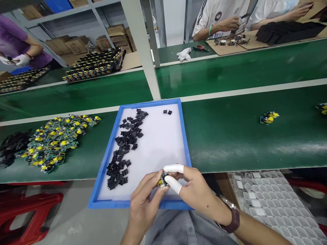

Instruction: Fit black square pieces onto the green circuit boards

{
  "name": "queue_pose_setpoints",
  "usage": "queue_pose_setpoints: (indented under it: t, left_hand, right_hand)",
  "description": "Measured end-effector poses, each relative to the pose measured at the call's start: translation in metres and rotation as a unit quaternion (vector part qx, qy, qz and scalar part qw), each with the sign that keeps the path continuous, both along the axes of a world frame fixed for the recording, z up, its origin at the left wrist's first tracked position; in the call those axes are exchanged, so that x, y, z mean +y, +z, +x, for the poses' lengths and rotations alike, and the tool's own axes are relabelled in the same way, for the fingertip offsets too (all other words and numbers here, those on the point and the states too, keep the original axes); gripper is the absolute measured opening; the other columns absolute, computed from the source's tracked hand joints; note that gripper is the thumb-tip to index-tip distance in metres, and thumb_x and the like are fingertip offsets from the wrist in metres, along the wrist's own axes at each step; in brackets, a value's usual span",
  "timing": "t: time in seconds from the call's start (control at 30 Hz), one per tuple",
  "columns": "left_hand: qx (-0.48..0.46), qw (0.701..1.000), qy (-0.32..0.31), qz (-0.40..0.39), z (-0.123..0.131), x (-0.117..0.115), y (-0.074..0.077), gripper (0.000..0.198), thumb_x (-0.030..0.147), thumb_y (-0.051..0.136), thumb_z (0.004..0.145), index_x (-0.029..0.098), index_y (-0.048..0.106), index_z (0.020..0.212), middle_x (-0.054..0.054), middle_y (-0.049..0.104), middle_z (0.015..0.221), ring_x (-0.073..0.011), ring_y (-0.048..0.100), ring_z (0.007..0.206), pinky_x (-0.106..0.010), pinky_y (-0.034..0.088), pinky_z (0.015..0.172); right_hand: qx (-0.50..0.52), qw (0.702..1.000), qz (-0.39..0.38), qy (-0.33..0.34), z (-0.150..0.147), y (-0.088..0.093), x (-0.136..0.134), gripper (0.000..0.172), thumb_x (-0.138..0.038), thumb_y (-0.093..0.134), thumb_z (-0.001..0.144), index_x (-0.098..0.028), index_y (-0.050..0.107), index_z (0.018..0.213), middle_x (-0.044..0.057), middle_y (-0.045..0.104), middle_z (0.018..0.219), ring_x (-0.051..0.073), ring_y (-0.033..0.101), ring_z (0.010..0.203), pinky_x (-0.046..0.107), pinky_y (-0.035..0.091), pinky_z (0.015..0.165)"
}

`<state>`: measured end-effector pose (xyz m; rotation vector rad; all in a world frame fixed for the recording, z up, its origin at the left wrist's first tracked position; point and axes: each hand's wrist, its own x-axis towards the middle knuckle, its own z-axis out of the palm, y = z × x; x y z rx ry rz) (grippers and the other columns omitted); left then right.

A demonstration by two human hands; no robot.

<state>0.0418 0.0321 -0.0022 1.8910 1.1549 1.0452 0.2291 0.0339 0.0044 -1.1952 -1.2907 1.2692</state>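
Over the near edge of a blue-rimmed tray [186,136], my left hand [146,195] pinches a small circuit board [162,179] with a yellow component on it. My right hand [195,187] wears white finger cots on thumb and forefinger. Its two covered fingertips close on the board's right side, where something dark shows; whether that is a separate piece I cannot tell. Many small black finned pieces, like heat sinks [129,136], lie along the tray's left side. Two more black pieces [167,112] lie near its far right corner.
A heap of circuit boards [55,139] lies left on the green conveyor belt [230,143], beside black bags [14,146]. More boards [269,117] lie right. Clear plastic trays [278,200] stand below right, a red stool [30,211] below left. Several people work across the belt.
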Motion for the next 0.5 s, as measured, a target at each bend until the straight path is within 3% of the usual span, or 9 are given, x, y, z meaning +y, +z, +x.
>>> queue_pose_setpoints:
  t: [0.17, 0.3, 0.5]
  left_hand:
    - [-0.021, 0.999, -0.025, -0.036, -0.001, -0.001, 0.001, 0.051, 0.009, 0.068, 0.092, 0.03, 0.064, 0.139, -0.01, 0.069, 0.122, -0.0227, 0.07, 0.107, -0.031, 0.063, 0.085]
    - [-0.035, 0.997, -0.039, -0.057, -0.001, -0.001, 0.004, 0.049, 0.011, 0.069, 0.091, 0.032, 0.067, 0.135, -0.01, 0.068, 0.125, -0.0248, 0.07, 0.112, -0.031, 0.063, 0.086]
    - [-0.082, 0.992, -0.036, -0.09, 0.0, 0.001, 0.004, 0.048, 0.007, 0.067, 0.091, 0.033, 0.07, 0.131, -0.009, 0.068, 0.123, -0.0224, 0.072, 0.107, -0.03, 0.065, 0.084]
  right_hand:
    - [0.033, 0.997, -0.071, 0.025, 0.01, 0.004, 0.004, 0.018, -0.018, 0.071, 0.088, -0.025, 0.08, 0.102, 0.0, 0.081, 0.09, 0.018, 0.075, 0.082, 0.026, 0.059, 0.074]
    - [0.007, 0.997, -0.072, 0.025, 0.012, 0.007, 0.003, 0.016, -0.014, 0.07, 0.084, -0.023, 0.08, 0.092, 0.0, 0.079, 0.085, 0.016, 0.071, 0.073, 0.024, 0.056, 0.065]
    - [0.005, 0.996, -0.084, 0.039, 0.01, 0.008, 0.001, 0.012, -0.018, 0.067, 0.086, -0.022, 0.077, 0.093, 0.001, 0.078, 0.083, 0.016, 0.069, 0.071, 0.026, 0.054, 0.064]
